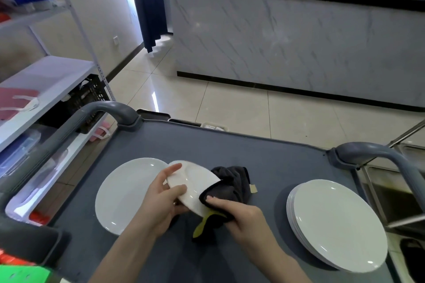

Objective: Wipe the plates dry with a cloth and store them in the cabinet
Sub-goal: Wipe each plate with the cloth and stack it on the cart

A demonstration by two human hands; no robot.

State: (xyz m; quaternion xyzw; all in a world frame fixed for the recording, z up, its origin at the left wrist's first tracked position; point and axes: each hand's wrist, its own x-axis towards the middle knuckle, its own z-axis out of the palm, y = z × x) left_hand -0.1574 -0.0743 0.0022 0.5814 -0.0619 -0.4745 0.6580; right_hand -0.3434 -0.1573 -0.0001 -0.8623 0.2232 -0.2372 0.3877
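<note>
A white plate (pixel 195 181) is held tilted above the grey cart top (pixel 253 151). My left hand (pixel 164 197) grips its near-left rim, thumb on the upper face. My right hand (pixel 239 213) presses a dark grey cloth with a yellow-green underside (pixel 230 187) around the plate's right edge. One white plate (pixel 125 193) lies flat on the cart to the left. A stack of several white plates (pixel 335 223) sits on the cart to the right.
Grey cart handles rise at the back left (pixel 110 110) and at the right (pixel 377 151). A white metal shelf rack (pixel 46 80) with a black crate (pixel 89 96) stands to the left. A marble-fronted counter (pixel 299 48) lies across the tiled floor. A steel frame (pixel 391 190) stands at right.
</note>
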